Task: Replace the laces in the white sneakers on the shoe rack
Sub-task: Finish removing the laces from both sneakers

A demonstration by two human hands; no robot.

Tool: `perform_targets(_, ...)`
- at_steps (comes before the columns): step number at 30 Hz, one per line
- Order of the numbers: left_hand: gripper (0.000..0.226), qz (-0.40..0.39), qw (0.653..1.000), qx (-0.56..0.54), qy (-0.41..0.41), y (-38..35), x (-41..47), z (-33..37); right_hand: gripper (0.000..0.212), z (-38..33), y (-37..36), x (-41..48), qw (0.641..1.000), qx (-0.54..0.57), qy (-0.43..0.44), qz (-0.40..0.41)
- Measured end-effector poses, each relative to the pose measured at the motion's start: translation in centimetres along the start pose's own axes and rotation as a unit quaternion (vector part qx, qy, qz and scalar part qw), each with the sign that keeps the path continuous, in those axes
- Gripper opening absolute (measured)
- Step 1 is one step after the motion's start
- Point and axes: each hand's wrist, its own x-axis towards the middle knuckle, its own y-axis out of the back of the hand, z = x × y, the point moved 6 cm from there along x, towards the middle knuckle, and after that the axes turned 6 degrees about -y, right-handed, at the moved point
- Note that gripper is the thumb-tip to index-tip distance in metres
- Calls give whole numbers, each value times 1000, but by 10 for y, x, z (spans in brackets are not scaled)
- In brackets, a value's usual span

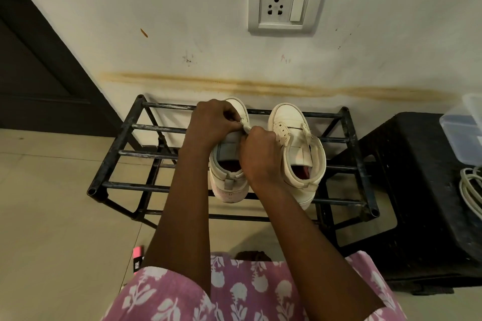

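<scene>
Two white high-top sneakers stand side by side on the top bars of a black metal shoe rack [122,135], toes toward the wall. Over the left sneaker [229,180], my left hand [212,124] and my right hand [260,151] both pinch a short stretch of white lace [246,128] at its eyelets, fingers curled. My hands hide most of its tongue and eyelets. The right sneaker [294,143] stands untouched, with a lace through only part of its eyelets.
A black plastic stool [407,190] stands right of the rack, holding a clear lidded box [461,135] and a coiled white cable [469,187]. A wall socket [285,4] sits above. A pink-and-black object [137,259] lies on the tiled floor at lower left. A dark door [39,68] is at left.
</scene>
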Motion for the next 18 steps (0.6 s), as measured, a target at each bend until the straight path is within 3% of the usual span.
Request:
perform_targets(9,13,149,985,7,84,35,-12,-35,27,1,-3,0,1000,14,-17,-1)
perform_targets(15,24,306,932,12,193,75,-33,-60,28,2,0,-1,1000,2,-19,2)
perform_targets(18,22,284,939,5,192,78,-33,-72,30,0,1,-1,1000,1,-16,-4)
